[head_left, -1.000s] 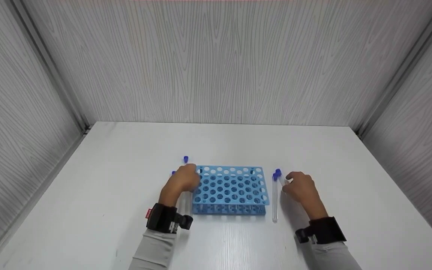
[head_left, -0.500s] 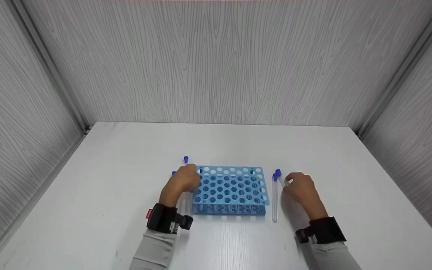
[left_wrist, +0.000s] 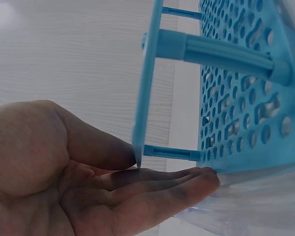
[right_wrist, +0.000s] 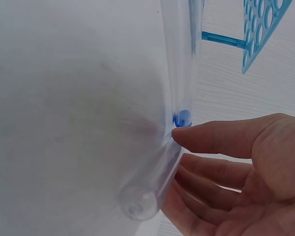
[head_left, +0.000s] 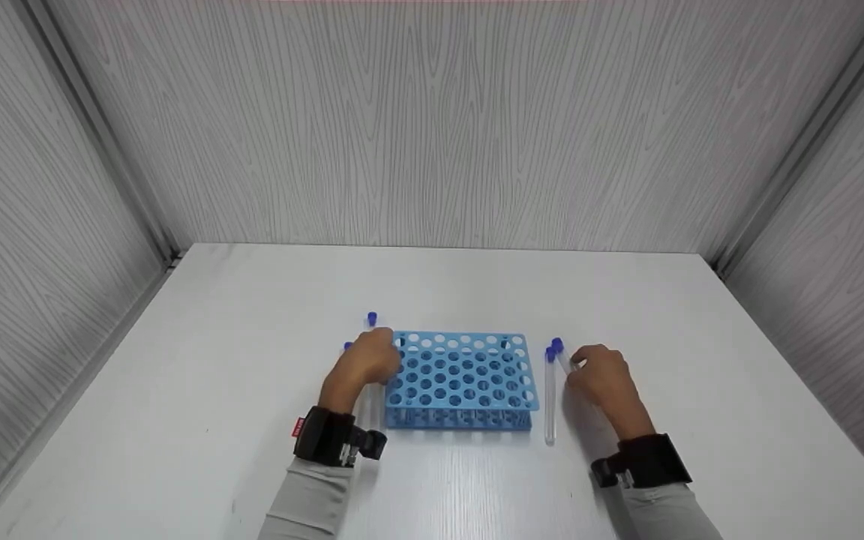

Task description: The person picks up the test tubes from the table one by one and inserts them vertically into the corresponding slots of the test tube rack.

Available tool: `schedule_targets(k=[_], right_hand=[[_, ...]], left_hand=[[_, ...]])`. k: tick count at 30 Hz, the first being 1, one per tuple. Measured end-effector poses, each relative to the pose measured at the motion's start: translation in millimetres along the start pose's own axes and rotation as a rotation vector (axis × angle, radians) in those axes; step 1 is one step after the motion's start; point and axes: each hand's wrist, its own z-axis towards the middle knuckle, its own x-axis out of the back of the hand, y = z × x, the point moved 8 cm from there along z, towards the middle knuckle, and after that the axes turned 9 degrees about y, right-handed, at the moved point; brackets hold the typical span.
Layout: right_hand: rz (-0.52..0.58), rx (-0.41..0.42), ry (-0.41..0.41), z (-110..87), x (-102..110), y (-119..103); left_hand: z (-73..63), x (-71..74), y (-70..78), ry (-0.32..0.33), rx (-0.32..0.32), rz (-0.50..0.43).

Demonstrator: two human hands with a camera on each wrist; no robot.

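A light blue test tube rack, perforated with rows of round holes, stands on the white table. At its left end is my left hand; in the left wrist view the thumb and fingers pinch the edge of a rack plate. To the right of the rack, my right hand pinches a clear test tube between thumb and fingers. That tube slants, its blue cap pointing away from me. Close beside it lies another capped test tube, roughly parallel to the rack's side.
Left of the rack lie more clear tubes, partly hidden by my left hand, with a blue cap beyond it and another blue cap at its side. Grey wood-grain panels enclose the table at the back and both sides.
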Motion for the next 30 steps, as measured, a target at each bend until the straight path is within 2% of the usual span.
schedule_targets(k=[7, 17, 30], right_hand=[[-0.023, 0.05, 0.034, 1.6, 0.9, -0.1], [-0.016, 0.073, 0.045, 2.5, 3.1, -1.6], [0.025, 0.063, 0.073, 3.0, 7.8, -2.4]], left_hand=[[-1.2, 0.4, 0.6, 0.002, 0.004, 0.008], [-1.0, 0.6, 1.2, -0.001, 0.01, 0.007], [-2.3, 1.0, 0.6, -0.007, 0.016, 0.008]])
